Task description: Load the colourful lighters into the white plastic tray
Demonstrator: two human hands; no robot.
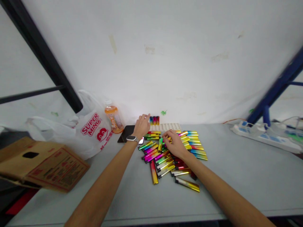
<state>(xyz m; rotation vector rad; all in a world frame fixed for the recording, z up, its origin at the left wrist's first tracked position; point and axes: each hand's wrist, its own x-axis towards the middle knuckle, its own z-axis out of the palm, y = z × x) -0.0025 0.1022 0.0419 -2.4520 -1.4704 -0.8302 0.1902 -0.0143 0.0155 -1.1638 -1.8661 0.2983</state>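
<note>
A head-worn camera looks forward and down over the nearby table (248, 176), the wall (177, 69) at 12 o'clock, both hands (175, 144) just below center.

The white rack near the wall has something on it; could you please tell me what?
Three shiny upright lighters stand toward the left end of the white rack. The left hand is beside them; whatever it covers there cannot be seen.

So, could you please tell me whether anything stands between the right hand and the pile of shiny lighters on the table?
Nothing visible does: the right hand is already at the pile of lighters, its fingers over the far part. Whether they grip one cannot be told.
</note>
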